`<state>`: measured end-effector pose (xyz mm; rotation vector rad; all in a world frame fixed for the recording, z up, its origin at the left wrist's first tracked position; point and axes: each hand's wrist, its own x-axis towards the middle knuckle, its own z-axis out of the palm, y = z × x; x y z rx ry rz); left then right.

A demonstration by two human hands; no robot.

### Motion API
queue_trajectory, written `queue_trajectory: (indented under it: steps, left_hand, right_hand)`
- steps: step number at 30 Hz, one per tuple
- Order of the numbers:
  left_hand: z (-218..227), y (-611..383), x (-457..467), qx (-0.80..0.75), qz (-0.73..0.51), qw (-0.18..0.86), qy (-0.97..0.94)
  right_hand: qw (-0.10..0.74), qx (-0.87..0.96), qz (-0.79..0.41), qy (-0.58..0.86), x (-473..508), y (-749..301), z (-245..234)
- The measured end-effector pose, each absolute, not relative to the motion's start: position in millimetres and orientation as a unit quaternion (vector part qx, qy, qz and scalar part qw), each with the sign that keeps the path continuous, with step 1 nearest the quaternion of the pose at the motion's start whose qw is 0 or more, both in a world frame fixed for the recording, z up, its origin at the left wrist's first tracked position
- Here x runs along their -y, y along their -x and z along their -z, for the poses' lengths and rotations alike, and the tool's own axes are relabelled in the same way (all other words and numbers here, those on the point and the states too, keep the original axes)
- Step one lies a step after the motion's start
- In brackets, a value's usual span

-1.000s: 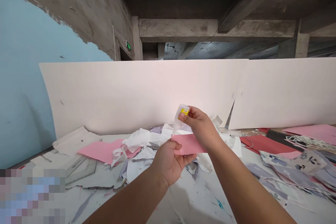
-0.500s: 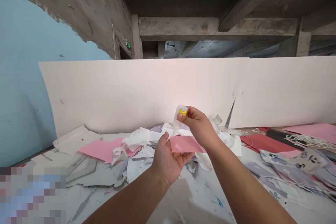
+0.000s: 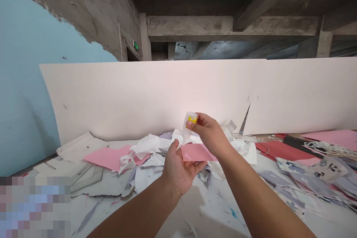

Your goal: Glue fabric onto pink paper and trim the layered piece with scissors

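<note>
My right hand [image 3: 208, 130] grips a small translucent squeeze bottle [image 3: 187, 134] with a yellow label, tipped upside down. Its narrow nozzle points down at the far left edge of a pink piece of paper [image 3: 198, 152]. That paper rests on the fingers of my left hand [image 3: 180, 169], palm up, with the thumb raised along its left side. Whether the nozzle touches the paper I cannot tell. Part of the paper's right end lies behind my right wrist.
Crumpled white paper scraps [image 3: 149, 145] and a larger pink sheet [image 3: 108, 158] lie behind and left of my hands. On the right are a red sheet [image 3: 275, 150], white cord [image 3: 329, 148] and patterned pieces [image 3: 309, 184]. A white panel [image 3: 145, 96] stands along the back.
The bottle and my right hand have shifted very slightly to the left along the paper's edge. My left hand holds the paper almost in the same place.
</note>
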<state>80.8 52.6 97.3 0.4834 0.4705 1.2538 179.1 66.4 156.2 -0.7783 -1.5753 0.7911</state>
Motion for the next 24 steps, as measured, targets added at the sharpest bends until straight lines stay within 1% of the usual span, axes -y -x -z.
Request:
queue_trajectory:
  steps: [18, 24]
  left_hand:
    - [-90.8, -82.3, -55.2, -0.208, -0.564, 0.765, -0.232]
    - [-90.4, -82.0, -58.0, -0.259, -0.568, 0.750, -0.219]
  right_hand:
    - [0.575, 0.677, -0.314, 0.335, -74.4, -179.5, -151.7]
    - [0.570, 0.674, -0.309, 0.353, -77.9, -181.9, -150.8]
